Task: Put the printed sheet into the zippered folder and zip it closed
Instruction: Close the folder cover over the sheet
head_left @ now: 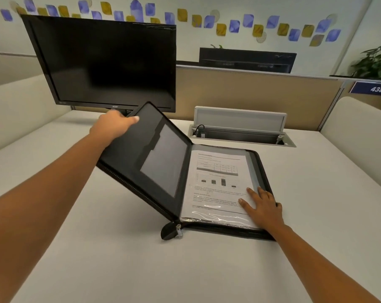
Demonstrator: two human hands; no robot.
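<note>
Printed sheet (218, 182) is already tucked in and pinned flat by the right hand (261, 204), folder cover (146, 149) gripped at 10 o'clock by the left hand (113, 125), zipper (178, 230) not yet closed.

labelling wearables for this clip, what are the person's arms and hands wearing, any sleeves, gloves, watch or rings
Nothing shows. Both forearms are bare from the frame edge to the wrist, with no sleeves in view. The left hand and right hand have no gloves, and no watch, bracelet or ring is visible on either. Nails look short and unpainted, though they are small in the picture. The left fingers are partly hidden, so a ring there cannot be ruled out.
</note>
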